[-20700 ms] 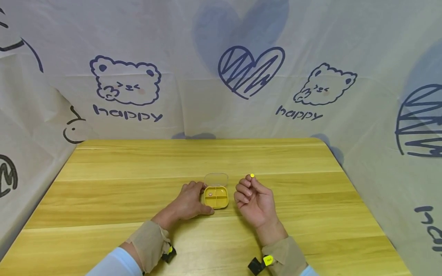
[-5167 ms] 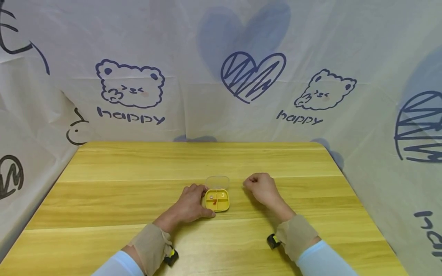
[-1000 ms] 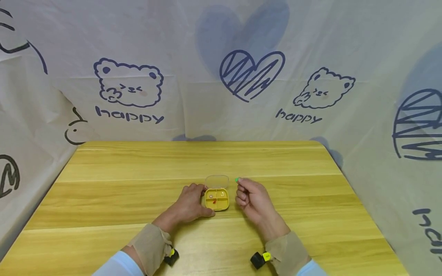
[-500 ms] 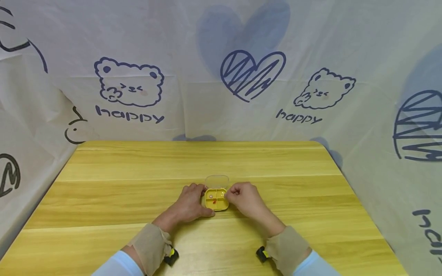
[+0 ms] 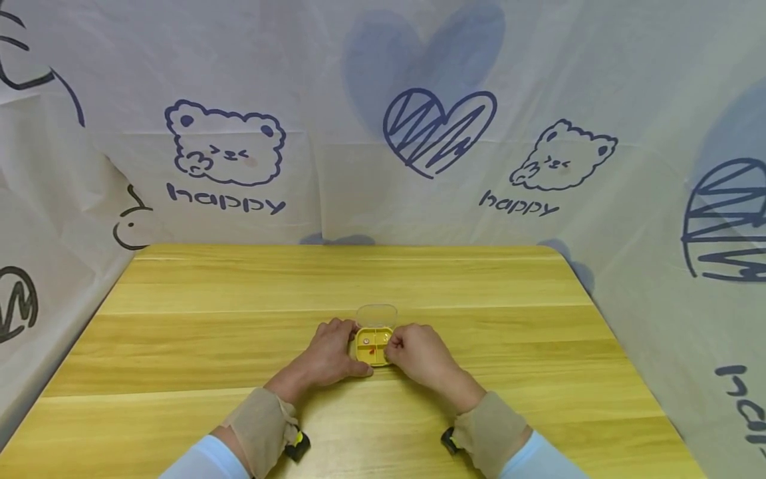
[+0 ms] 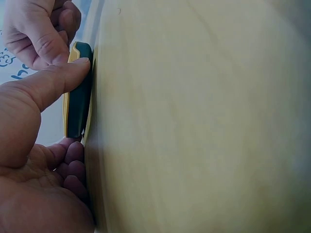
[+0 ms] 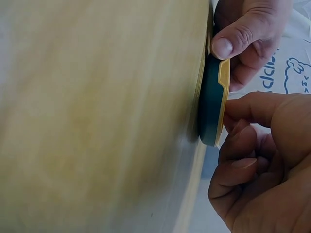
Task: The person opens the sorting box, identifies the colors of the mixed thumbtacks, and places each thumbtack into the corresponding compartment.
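Note:
A small yellow pill box [image 5: 376, 338] with four sections stands on the table, its clear lid [image 5: 376, 306] flipped up at the back. My left hand [image 5: 328, 352] grips it from the left, thumb on the near side, as the left wrist view shows against the dark green base [image 6: 77, 107]. A pale round pill [image 5: 366, 341] lies in the far left section, a red pill [image 5: 372, 351] in the near left one. My right hand [image 5: 421, 356] reaches over the right rim, thumb and forefinger pinched at the near right section. Its fingers hide the green pill.
The wood-grain table [image 5: 239, 286] extends round the box on every side. A printed white cloth [image 5: 335, 179] hangs behind it and at both sides. Small black cameras [image 5: 297, 444] are strapped to both wrists.
My right hand, which held up a green pill right of the lid a second ago, has come left and down to the box's near right section. My left hand keeps its grip.

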Motion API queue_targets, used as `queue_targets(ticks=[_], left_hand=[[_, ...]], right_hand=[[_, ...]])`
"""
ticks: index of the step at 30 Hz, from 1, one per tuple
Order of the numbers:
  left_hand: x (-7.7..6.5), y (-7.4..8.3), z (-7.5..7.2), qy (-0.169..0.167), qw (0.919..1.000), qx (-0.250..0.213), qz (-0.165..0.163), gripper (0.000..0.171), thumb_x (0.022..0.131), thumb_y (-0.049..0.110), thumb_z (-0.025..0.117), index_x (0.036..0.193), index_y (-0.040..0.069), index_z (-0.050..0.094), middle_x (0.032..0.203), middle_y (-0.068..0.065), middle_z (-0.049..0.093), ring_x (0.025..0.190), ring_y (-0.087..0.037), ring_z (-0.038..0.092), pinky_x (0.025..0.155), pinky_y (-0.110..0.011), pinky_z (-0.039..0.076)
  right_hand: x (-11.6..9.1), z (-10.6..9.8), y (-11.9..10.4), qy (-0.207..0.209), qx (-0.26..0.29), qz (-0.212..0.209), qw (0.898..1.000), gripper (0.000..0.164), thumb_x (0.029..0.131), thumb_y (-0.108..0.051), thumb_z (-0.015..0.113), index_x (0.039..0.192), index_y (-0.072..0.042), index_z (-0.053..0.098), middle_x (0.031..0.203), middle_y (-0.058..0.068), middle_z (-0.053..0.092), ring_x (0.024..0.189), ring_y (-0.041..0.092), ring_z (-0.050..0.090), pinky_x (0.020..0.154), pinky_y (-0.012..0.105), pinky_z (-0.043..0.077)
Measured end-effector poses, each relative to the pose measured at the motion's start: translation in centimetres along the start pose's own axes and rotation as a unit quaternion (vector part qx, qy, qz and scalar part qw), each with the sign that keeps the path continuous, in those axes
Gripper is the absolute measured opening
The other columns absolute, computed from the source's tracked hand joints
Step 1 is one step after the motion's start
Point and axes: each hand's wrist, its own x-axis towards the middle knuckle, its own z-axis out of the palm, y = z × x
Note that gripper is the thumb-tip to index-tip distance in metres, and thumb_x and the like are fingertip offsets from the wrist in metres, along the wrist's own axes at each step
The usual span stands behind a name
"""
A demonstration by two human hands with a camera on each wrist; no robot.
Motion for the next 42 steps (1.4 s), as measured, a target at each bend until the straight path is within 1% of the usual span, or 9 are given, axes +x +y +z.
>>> queue_targets(ticks=[9, 16, 20, 24, 28, 31, 34, 38, 42], left_hand=[[0.0, 0.1, -0.1, 0.003, 1.0, 0.003, 0.001, 0.072, 0.066, 0.038, 0.086, 0.121, 0.004, 0.055, 0.104, -0.007, 0.054, 0.099, -0.027, 0.043, 0.088, -0.044, 0.039], [0.0, 0.1, 0.0, 0.005, 1.0, 0.003, 0.0, 0.072, 0.065, 0.037, 0.086, 0.121, 0.003, 0.055, 0.104, -0.007, 0.054, 0.099, -0.028, 0.043, 0.089, -0.044, 0.039], [0.1, 0.0, -0.1, 0.005, 1.0, 0.004, -0.001, 0.073, 0.066, 0.037, 0.086, 0.122, 0.004, 0.055, 0.104, -0.007, 0.054, 0.1, -0.028, 0.043, 0.089, -0.044, 0.039], [0.1, 0.0, -0.1, 0.003, 1.0, 0.007, -0.003, 0.073, 0.066, 0.038, 0.086, 0.122, 0.004, 0.054, 0.104, -0.006, 0.053, 0.101, -0.027, 0.043, 0.09, -0.043, 0.039], [0.1, 0.0, 0.0, 0.003, 0.9999, 0.008, -0.005, 0.075, 0.065, 0.038, 0.086, 0.123, 0.004, 0.054, 0.105, -0.006, 0.054, 0.101, -0.027, 0.043, 0.09, -0.043, 0.04], [0.0, 0.0, 0.0, 0.003, 1.0, 0.006, -0.006, 0.076, 0.065, 0.038, 0.087, 0.124, 0.004, 0.054, 0.107, -0.006, 0.054, 0.101, -0.027, 0.043, 0.091, -0.043, 0.04], [0.0, 0.0, 0.0, 0.004, 1.0, 0.005, -0.006, 0.077, 0.065, 0.039, 0.087, 0.125, 0.004, 0.053, 0.108, -0.007, 0.054, 0.102, -0.027, 0.043, 0.092, -0.043, 0.039], [0.0, -0.1, 0.0, 0.004, 0.9999, 0.006, -0.007, 0.078, 0.065, 0.039, 0.087, 0.126, 0.003, 0.053, 0.108, -0.006, 0.054, 0.102, -0.027, 0.043, 0.092, -0.043, 0.039], [0.0, 0.0, 0.1, 0.002, 1.0, 0.004, -0.008, 0.078, 0.064, 0.038, 0.087, 0.125, 0.003, 0.054, 0.108, -0.006, 0.055, 0.102, -0.027, 0.043, 0.092, -0.043, 0.04]], right_hand=[[0.2, 0.1, -0.2, 0.015, -0.051, -0.016, 0.998, 0.02, 0.085, -0.017, 0.063, 0.065, -0.02, 0.063, 0.064, -0.01, 0.058, 0.056, 0.009, 0.049, 0.054, 0.025, 0.043], [0.3, 0.2, -0.2, 0.012, -0.046, -0.01, 0.999, 0.022, 0.086, -0.018, 0.064, 0.065, -0.02, 0.064, 0.063, -0.009, 0.059, 0.055, 0.008, 0.049, 0.054, 0.025, 0.043], [0.3, 0.0, 0.0, 0.014, -0.032, -0.009, 0.999, 0.02, 0.088, -0.02, 0.064, 0.069, -0.019, 0.067, 0.066, -0.009, 0.06, 0.056, 0.009, 0.05, 0.054, 0.025, 0.044], [0.3, -0.5, 0.3, 0.026, -0.009, -0.008, 1.0, 0.016, 0.09, -0.02, 0.063, 0.075, -0.017, 0.069, 0.068, -0.007, 0.061, 0.058, 0.01, 0.051, 0.055, 0.026, 0.044], [0.4, -1.5, 0.7, 0.052, 0.021, 0.011, 0.998, 0.014, 0.091, -0.02, 0.061, 0.078, -0.018, 0.068, 0.068, -0.007, 0.061, 0.057, 0.01, 0.051, 0.054, 0.028, 0.044], [0.7, -2.4, 1.1, 0.091, 0.059, 0.026, 0.994, 0.014, 0.092, -0.019, 0.06, 0.08, -0.016, 0.069, 0.068, -0.003, 0.063, 0.055, 0.013, 0.051, 0.054, 0.029, 0.044], [1.1, -3.1, 1.4, 0.116, 0.116, 0.043, 0.986, 0.016, 0.095, -0.021, 0.059, 0.088, -0.012, 0.07, 0.072, 0.005, 0.065, 0.055, 0.016, 0.05, 0.054, 0.03, 0.043], [1.4, -3.4, 1.5, 0.099, 0.189, 0.062, 0.975, 0.023, 0.099, -0.025, 0.055, 0.105, -0.01, 0.07, 0.078, 0.017, 0.063, 0.057, 0.019, 0.049, 0.053, 0.031, 0.04], [1.6, -3.2, 1.4, 0.079, 0.236, 0.069, 0.966, 0.027, 0.1, -0.027, 0.053, 0.111, -0.011, 0.071, 0.074, 0.023, 0.06, 0.055, 0.018, 0.046, 0.052, 0.03, 0.039]])
